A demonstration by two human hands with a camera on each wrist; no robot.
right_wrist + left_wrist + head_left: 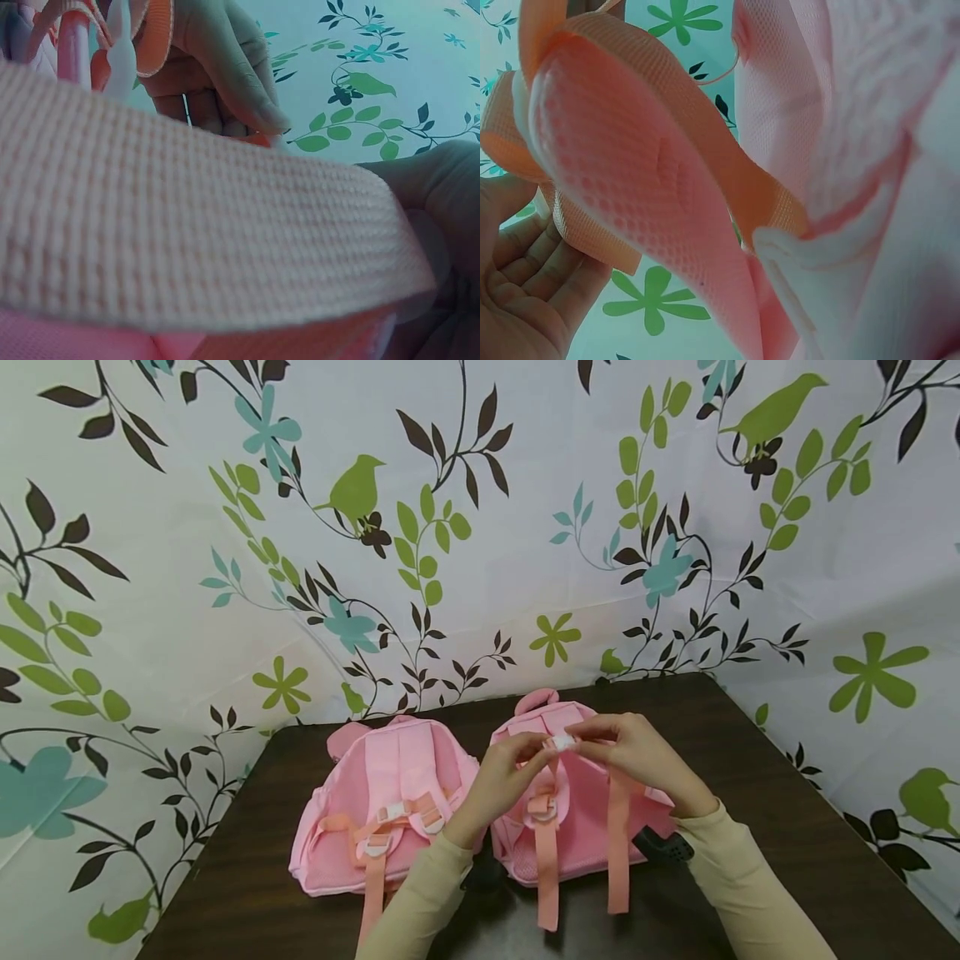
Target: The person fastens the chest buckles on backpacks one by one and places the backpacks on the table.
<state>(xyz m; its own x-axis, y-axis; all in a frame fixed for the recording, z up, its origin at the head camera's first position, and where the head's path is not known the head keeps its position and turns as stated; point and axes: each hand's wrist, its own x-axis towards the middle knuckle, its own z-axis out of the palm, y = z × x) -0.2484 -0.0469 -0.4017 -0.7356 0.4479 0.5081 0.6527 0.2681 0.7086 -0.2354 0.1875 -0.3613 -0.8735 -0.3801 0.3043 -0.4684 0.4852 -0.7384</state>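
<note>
Two pink backpacks lie side by side with their strap sides up. Over the right backpack [592,835], both hands meet at a white plastic buckle [561,742] on a peach strap. The left hand [504,777] pinches the buckle's left side; the right hand [637,752] pinches its right side. Whether the buckle is fastened cannot be made out. In the left wrist view, a pink mesh shoulder strap [630,142] edged with peach webbing [761,187] is near that hand. A close peach strap [187,217] covers much of the right wrist view and partly hides the right-hand fingers.
The left backpack [337,827] rests beside the left forearm, its peach straps joined across by a white buckle [392,812]. Two loose strap ends [547,877] hang over the right backpack's lower edge. Beneath is a dark wooden table [240,843], with a patterned cloth [487,585] behind.
</note>
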